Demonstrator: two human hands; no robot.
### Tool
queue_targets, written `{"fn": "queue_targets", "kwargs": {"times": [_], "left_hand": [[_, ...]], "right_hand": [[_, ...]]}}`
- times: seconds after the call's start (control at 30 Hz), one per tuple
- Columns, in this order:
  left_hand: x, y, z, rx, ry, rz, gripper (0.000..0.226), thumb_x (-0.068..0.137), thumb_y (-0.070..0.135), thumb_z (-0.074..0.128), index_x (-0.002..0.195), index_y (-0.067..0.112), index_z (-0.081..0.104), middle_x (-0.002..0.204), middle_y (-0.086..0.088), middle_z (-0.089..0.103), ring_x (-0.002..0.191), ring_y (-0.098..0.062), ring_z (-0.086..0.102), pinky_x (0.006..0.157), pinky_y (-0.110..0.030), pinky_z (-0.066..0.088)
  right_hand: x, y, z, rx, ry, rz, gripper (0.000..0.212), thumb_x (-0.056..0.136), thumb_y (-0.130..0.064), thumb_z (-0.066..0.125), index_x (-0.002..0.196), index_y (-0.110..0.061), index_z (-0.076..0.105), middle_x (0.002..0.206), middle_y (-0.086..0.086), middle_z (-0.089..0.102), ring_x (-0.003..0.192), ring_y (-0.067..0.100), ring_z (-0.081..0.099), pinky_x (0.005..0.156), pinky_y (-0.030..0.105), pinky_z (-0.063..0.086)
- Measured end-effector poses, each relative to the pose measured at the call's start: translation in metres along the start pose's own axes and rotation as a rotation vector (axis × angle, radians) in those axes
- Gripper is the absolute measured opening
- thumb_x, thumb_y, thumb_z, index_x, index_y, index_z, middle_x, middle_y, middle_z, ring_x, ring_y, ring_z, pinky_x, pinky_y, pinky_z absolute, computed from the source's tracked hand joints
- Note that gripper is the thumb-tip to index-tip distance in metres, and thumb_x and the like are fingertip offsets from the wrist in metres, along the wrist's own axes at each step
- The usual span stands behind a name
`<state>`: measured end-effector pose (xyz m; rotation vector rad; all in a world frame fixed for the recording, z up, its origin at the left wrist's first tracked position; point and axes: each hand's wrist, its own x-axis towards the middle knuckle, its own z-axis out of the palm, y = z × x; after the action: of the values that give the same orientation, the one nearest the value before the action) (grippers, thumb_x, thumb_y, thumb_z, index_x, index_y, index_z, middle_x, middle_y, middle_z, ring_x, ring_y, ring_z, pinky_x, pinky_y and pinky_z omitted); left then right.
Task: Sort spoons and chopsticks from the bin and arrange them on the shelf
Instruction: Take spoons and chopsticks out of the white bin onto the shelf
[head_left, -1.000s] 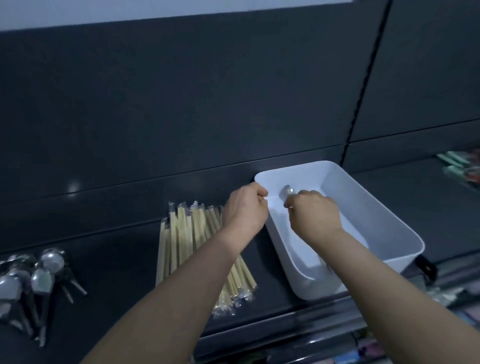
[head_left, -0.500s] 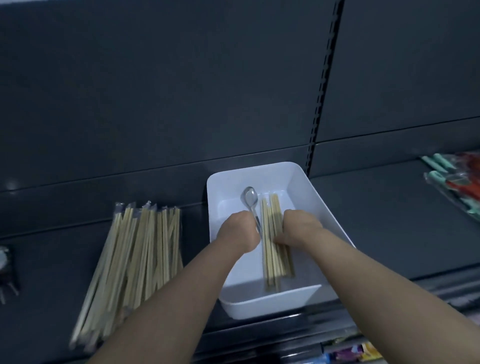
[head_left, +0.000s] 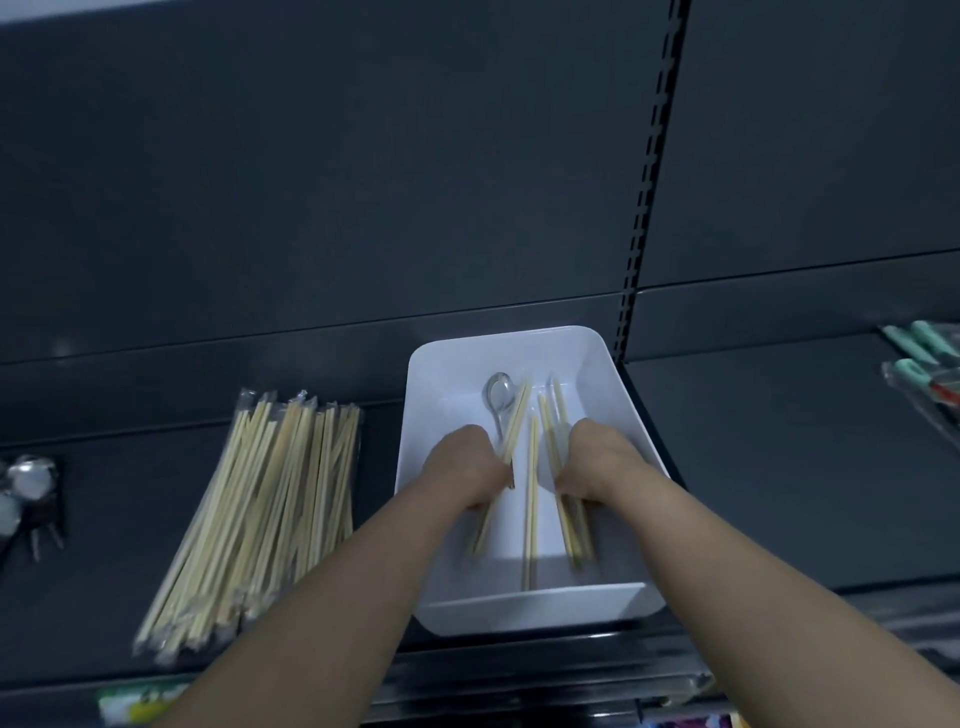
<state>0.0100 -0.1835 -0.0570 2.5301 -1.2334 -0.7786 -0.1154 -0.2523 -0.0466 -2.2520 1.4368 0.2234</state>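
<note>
A white bin (head_left: 452, 358) stands on the dark shelf (head_left: 779, 467). Both hands reach down into it. My left hand (head_left: 465, 467) grips a wrapped pair of chopsticks (head_left: 514, 421) and the handle of a metal spoon (head_left: 500, 391) whose bowl points to the back. My right hand (head_left: 597, 462) grips another pair of chopsticks (head_left: 551, 415). One more pair of chopsticks (head_left: 531, 519) lies loose on the bin floor between the hands. Left of the bin lies a pile of wrapped chopsticks (head_left: 260, 514). Several spoons (head_left: 26, 493) lie at the far left.
Packaged items with teal handles (head_left: 924, 358) lie on the shelf at the far right. A slotted upright (head_left: 649, 182) runs up the dark back panel behind the bin. Below the shelf's front edge, coloured packages (head_left: 135, 701) show on a lower level.
The chopsticks lying together in the bin have been spread apart: each hand now holds a pair and one stays in the middle. The view has shifted slightly, showing the spoons on the left again.
</note>
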Motion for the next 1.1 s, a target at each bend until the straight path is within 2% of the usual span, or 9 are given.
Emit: {"fn": "queue_targets", "kwargs": {"times": [0.13, 0.23, 0.3, 0.47, 0.63, 0.73, 0.87, 0.97, 1.1], "left_hand": [[-0.002, -0.001, -0.006, -0.104, 0.056, 0.046, 0.012, 0.074, 0.010, 0.063, 0.064, 0.007, 0.057, 0.061, -0.007, 0.057, 0.068, -0.030, 0.066, 0.067, -0.037, 0.060], [-0.005, 0.003, -0.009, -0.210, 0.092, 0.080, 0.014, 0.075, 0.007, 0.060, 0.085, 0.001, 0.067, 0.079, -0.014, 0.068, 0.078, -0.030, 0.069, 0.071, -0.045, 0.060], [-0.004, 0.002, -0.012, -0.258, 0.129, 0.110, 0.019, 0.074, 0.008, 0.057, 0.088, -0.002, 0.065, 0.078, -0.015, 0.066, 0.073, -0.032, 0.066, 0.072, -0.047, 0.060], [-0.010, -0.011, -0.041, -0.423, 0.314, 0.211, 0.005, 0.083, 0.015, 0.059, 0.078, 0.017, 0.059, 0.061, 0.003, 0.054, 0.064, -0.023, 0.056, 0.064, -0.032, 0.051], [-0.015, -0.057, -0.079, -0.521, 0.551, 0.171, 0.004, 0.085, 0.012, 0.058, 0.082, 0.012, 0.056, 0.077, -0.005, 0.063, 0.075, -0.029, 0.061, 0.066, -0.039, 0.052], [-0.020, -0.104, -0.101, -0.422, 0.498, 0.046, 0.025, 0.085, 0.012, 0.059, 0.064, 0.016, 0.046, 0.061, -0.001, 0.047, 0.064, -0.026, 0.051, 0.055, -0.030, 0.040], [-0.031, -0.175, -0.116, -0.296, 0.352, -0.071, 0.006, 0.086, 0.013, 0.059, 0.088, 0.011, 0.064, 0.073, -0.002, 0.055, 0.074, -0.025, 0.061, 0.064, -0.030, 0.052], [-0.040, -0.216, -0.117, -0.245, 0.242, -0.120, 0.005, 0.083, 0.013, 0.060, 0.085, 0.010, 0.062, 0.084, -0.007, 0.064, 0.076, -0.023, 0.064, 0.066, -0.033, 0.054], [-0.047, -0.245, -0.118, -0.166, 0.236, -0.090, 0.027, 0.084, 0.023, 0.070, 0.105, 0.013, 0.056, 0.097, 0.001, 0.062, 0.084, -0.017, 0.061, 0.072, -0.031, 0.052]], "right_hand": [[0.001, -0.005, 0.003, -0.001, 0.014, -0.013, 0.010, 0.087, -0.013, 0.056, 0.088, -0.012, 0.047, 0.105, 0.007, 0.063, 0.092, 0.026, 0.060, 0.067, 0.026, 0.044], [-0.003, -0.010, 0.006, -0.066, -0.011, -0.040, 0.012, 0.086, -0.011, 0.057, 0.081, -0.012, 0.046, 0.100, 0.008, 0.061, 0.099, 0.025, 0.062, 0.069, 0.025, 0.045], [-0.004, -0.010, 0.006, -0.067, -0.014, -0.034, 0.016, 0.084, -0.016, 0.061, 0.078, -0.013, 0.046, 0.094, 0.006, 0.059, 0.094, 0.024, 0.062, 0.068, 0.025, 0.046], [-0.009, -0.023, -0.011, 0.083, 0.147, 0.017, 0.015, 0.079, -0.019, 0.060, 0.092, -0.011, 0.057, 0.087, 0.004, 0.064, 0.084, 0.025, 0.062, 0.061, 0.025, 0.042], [-0.028, -0.090, -0.022, 0.245, 0.329, -0.150, 0.036, 0.084, -0.021, 0.055, 0.120, -0.014, 0.053, 0.097, 0.003, 0.068, 0.092, 0.027, 0.063, 0.077, 0.032, 0.051], [-0.040, -0.141, -0.012, 0.248, 0.317, -0.254, 0.036, 0.084, -0.014, 0.056, 0.120, -0.014, 0.054, 0.097, 0.002, 0.069, 0.088, 0.028, 0.064, 0.079, 0.035, 0.051], [-0.044, -0.198, 0.025, 0.176, 0.247, -0.312, 0.038, 0.083, -0.011, 0.055, 0.121, -0.016, 0.053, 0.105, 0.005, 0.067, 0.099, 0.029, 0.061, 0.078, 0.034, 0.050], [-0.042, -0.225, 0.059, 0.106, 0.168, -0.308, 0.048, 0.084, -0.007, 0.053, 0.130, -0.016, 0.048, 0.117, 0.010, 0.062, 0.106, 0.031, 0.060, 0.078, 0.032, 0.049], [-0.039, -0.246, 0.089, 0.050, 0.177, -0.301, 0.041, 0.086, -0.006, 0.050, 0.126, -0.013, 0.049, 0.114, 0.012, 0.063, 0.101, 0.032, 0.061, 0.073, 0.032, 0.048]]}}
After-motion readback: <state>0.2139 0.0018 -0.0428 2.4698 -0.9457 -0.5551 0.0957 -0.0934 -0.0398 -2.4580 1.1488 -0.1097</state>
